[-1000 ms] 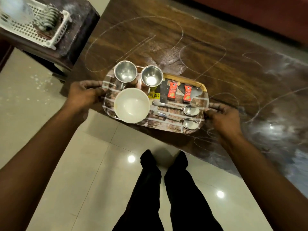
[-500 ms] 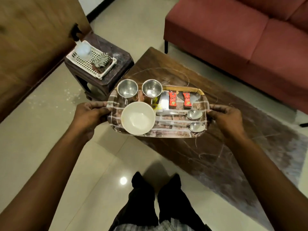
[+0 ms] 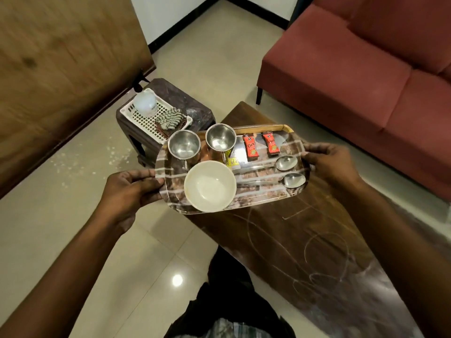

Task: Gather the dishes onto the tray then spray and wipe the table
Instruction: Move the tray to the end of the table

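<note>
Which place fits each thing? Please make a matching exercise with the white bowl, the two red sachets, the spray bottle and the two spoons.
Things:
1. white bowl
2. red sachets
3. spray bottle
4. spoons

Places:
A. in the white basket on the stool
B. right end of the tray, near the right hand
C. near left part of the tray
D. far side of the tray, right of the steel cups

Pairs: 1-C, 2-D, 3-A, 4-B.
</note>
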Demonstrator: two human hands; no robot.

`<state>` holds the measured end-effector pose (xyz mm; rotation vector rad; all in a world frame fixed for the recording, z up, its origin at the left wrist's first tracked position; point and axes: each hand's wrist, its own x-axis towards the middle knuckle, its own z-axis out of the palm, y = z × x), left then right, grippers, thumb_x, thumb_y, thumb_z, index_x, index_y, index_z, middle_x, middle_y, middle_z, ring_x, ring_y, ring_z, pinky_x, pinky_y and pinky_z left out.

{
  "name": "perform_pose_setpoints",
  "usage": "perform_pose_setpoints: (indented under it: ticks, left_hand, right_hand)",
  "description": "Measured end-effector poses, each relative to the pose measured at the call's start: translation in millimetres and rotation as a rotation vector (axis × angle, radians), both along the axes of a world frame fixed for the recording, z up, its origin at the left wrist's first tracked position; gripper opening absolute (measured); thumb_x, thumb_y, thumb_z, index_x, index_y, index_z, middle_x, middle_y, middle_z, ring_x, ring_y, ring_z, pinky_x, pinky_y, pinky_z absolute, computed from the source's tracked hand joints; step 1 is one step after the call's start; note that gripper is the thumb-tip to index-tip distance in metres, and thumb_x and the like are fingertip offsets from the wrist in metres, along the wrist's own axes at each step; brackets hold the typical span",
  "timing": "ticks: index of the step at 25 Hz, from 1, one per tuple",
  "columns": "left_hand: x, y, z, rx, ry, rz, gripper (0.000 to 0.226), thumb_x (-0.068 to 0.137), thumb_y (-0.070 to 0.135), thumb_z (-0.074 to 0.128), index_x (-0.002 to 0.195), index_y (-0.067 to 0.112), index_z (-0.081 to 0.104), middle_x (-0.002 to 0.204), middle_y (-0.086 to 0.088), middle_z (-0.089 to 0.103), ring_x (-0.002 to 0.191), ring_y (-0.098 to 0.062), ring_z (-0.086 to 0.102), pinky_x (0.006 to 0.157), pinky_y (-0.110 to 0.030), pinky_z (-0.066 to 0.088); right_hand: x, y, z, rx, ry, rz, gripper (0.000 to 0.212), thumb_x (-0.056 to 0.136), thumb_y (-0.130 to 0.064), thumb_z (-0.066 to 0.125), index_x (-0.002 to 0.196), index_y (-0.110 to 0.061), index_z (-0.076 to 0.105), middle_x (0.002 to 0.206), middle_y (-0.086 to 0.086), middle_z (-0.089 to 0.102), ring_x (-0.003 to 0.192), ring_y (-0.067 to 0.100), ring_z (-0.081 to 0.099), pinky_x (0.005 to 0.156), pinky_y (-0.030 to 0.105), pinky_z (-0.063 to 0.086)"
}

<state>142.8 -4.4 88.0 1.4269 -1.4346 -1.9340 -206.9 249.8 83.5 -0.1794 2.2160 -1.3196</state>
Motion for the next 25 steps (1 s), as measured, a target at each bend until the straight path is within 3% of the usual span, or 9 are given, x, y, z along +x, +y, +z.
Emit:
perform_pose_setpoints:
  ticks: [2, 4, 9, 16, 21, 25]
  left_hand:
    - [-7.2, -12.7, -17.9, 0.042, -0.032, 0.056, 0.015, 0.092, -0.013, 0.069, 0.098, -0.001, 0.076, 0.086, -0.014, 0.083, 0.074, -0.022, 0.083, 0.07, -0.031, 0.069]
    - [-14.8, -21.1, -36.7, 0.091, -0.055, 0.095, 0.014, 0.092, -0.012, 0.07, 0.101, -0.004, 0.076, 0.091, -0.017, 0.083, 0.078, -0.026, 0.083, 0.073, -0.034, 0.07]
    - [-36.1, -28.4, -79.5, 0.197, -0.112, 0.164, 0.012, 0.092, -0.014, 0.07, 0.095, -0.003, 0.073, 0.08, -0.011, 0.083, 0.071, -0.021, 0.082, 0.071, -0.032, 0.069]
    - [-65.9, -28.6, -162.6, 0.359, -0.207, 0.208, 0.017, 0.089, -0.011, 0.077, 0.104, -0.011, 0.071, 0.091, -0.022, 0.083, 0.081, -0.03, 0.083, 0.076, -0.036, 0.07]
    - [-87.3, -21.1, -219.1, 0.418, -0.23, 0.247, 0.018, 0.087, -0.009, 0.08, 0.103, -0.013, 0.073, 0.094, -0.026, 0.081, 0.075, -0.026, 0.081, 0.073, -0.032, 0.069]
    - [-98.2, -18.2, -253.5, 0.461, -0.265, 0.288, 0.021, 0.088, -0.009, 0.079, 0.106, -0.016, 0.071, 0.097, -0.029, 0.079, 0.083, -0.032, 0.079, 0.075, -0.033, 0.069]
  right_hand:
    - [-22.4, -33.8, -15.3, 0.022, -0.013, 0.037, 0.015, 0.099, 0.0, 0.071, 0.109, -0.008, 0.08, 0.093, 0.011, 0.082, 0.073, 0.017, 0.08, 0.061, 0.026, 0.063]
    - [-42.3, -64.7, -31.7, 0.048, -0.026, 0.062, 0.015, 0.099, -0.002, 0.072, 0.104, -0.012, 0.08, 0.091, 0.01, 0.083, 0.076, 0.021, 0.081, 0.065, 0.031, 0.065]
    - [-76.7, -132.2, -68.6, 0.096, -0.021, 0.136, 0.029, 0.096, 0.005, 0.07, 0.086, -0.02, 0.08, 0.085, 0.01, 0.08, 0.066, 0.016, 0.077, 0.067, 0.032, 0.064]
    - [-122.5, -197.8, -140.1, 0.226, -0.013, 0.222, 0.021, 0.099, 0.002, 0.069, 0.113, -0.009, 0.079, 0.096, 0.01, 0.08, 0.071, 0.015, 0.077, 0.07, 0.032, 0.067]
    - [-138.7, -228.0, -187.7, 0.291, -0.011, 0.304, 0.021, 0.099, 0.001, 0.068, 0.111, -0.012, 0.079, 0.097, 0.005, 0.08, 0.077, 0.014, 0.078, 0.072, 0.03, 0.068]
    - [-143.6, -243.4, -214.9, 0.323, -0.009, 0.357, 0.023, 0.1, 0.0, 0.066, 0.106, -0.018, 0.079, 0.098, 0.007, 0.079, 0.082, 0.022, 0.076, 0.07, 0.031, 0.067]
